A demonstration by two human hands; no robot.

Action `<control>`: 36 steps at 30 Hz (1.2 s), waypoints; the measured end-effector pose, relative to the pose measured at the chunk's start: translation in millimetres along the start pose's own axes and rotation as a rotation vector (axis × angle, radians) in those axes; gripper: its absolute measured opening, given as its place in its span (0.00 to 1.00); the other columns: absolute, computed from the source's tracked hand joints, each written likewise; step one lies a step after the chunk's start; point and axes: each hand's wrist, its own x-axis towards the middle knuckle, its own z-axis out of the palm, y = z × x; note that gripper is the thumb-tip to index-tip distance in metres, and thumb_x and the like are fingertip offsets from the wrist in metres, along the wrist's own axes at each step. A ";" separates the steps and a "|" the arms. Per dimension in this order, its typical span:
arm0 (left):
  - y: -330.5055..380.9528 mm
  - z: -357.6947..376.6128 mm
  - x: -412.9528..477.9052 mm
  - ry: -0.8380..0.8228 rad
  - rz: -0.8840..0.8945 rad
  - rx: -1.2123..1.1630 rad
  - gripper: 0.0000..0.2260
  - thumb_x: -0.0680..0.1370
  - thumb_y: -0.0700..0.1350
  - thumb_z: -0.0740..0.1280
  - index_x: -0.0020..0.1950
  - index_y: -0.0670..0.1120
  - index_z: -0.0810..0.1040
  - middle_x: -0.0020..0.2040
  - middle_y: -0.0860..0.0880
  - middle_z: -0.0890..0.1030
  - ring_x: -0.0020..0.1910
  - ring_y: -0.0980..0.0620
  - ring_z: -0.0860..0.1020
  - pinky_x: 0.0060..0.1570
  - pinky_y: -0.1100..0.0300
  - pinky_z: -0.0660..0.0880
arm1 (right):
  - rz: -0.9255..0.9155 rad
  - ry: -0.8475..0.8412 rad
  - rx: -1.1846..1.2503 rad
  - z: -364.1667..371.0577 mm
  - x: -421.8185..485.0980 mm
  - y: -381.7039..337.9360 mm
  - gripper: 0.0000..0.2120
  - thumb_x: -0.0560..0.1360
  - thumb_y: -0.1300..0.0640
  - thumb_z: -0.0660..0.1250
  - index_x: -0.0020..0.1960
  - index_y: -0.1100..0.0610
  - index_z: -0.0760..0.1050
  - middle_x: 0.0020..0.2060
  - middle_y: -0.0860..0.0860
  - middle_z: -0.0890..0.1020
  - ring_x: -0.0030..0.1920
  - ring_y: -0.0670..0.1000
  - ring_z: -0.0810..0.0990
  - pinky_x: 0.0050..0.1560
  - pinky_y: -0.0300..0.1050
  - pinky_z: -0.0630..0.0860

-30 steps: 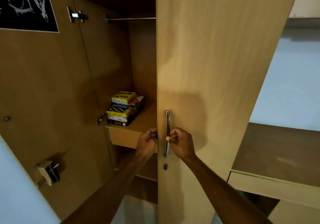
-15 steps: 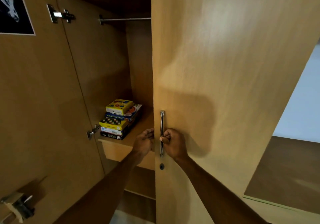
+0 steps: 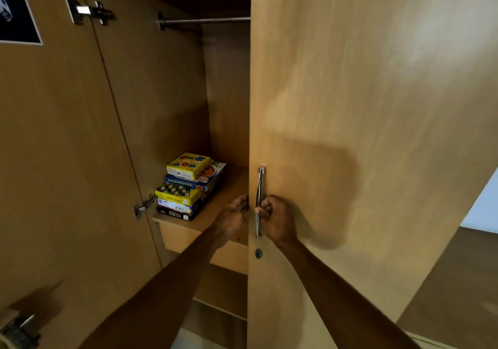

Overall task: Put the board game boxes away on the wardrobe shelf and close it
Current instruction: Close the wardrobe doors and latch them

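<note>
right hand (image 3: pixel 277 218) grips door handle (image 3: pixel 259 187), left hand (image 3: pixel 234 215) curled on door edge, boxes (image 3: pixel 188 185) shelved behind.

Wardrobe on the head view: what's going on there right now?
A person is working the right-hand wardrobe door. Their right hand has a grip on the metal door handle, while the left hand is at the door's edge. The board game boxes sit stacked on the shelf inside. The left door is wide open, so the wardrobe is not closed yet.
</note>
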 end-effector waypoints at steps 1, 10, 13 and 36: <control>0.6 -0.1 0.0 0.003 -0.001 0.000 0.24 0.80 0.28 0.52 0.71 0.48 0.66 0.60 0.54 0.76 0.54 0.62 0.76 0.43 0.60 0.80 | -0.003 -0.002 -0.001 -0.4 0.2 0.7 0.09 0.73 0.57 0.73 0.40 0.50 0.73 0.35 0.46 0.79 0.37 0.46 0.77 0.39 0.41 0.73; -28.0 -7.7 -33.2 0.244 0.172 -0.067 0.16 0.78 0.27 0.56 0.64 0.36 0.74 0.62 0.44 0.76 0.60 0.49 0.74 0.50 0.65 0.74 | 0.036 -0.003 0.208 -0.9 -32.0 24.6 0.05 0.77 0.56 0.68 0.49 0.55 0.82 0.42 0.47 0.84 0.43 0.42 0.81 0.44 0.36 0.77; -71.7 -31.3 -69.0 0.319 0.225 0.152 0.18 0.76 0.29 0.64 0.61 0.47 0.78 0.60 0.50 0.79 0.59 0.51 0.78 0.57 0.56 0.76 | 0.046 -0.067 0.198 0.2 -65.4 36.9 0.04 0.77 0.56 0.68 0.47 0.52 0.81 0.40 0.43 0.83 0.43 0.40 0.81 0.44 0.31 0.76; -56.2 -276.3 -345.6 1.246 0.120 0.324 0.18 0.76 0.35 0.67 0.64 0.48 0.76 0.59 0.50 0.81 0.55 0.53 0.80 0.57 0.52 0.78 | -0.276 -0.811 0.480 243.5 -176.5 -229.6 0.04 0.75 0.55 0.69 0.48 0.52 0.82 0.42 0.46 0.84 0.43 0.44 0.82 0.45 0.41 0.82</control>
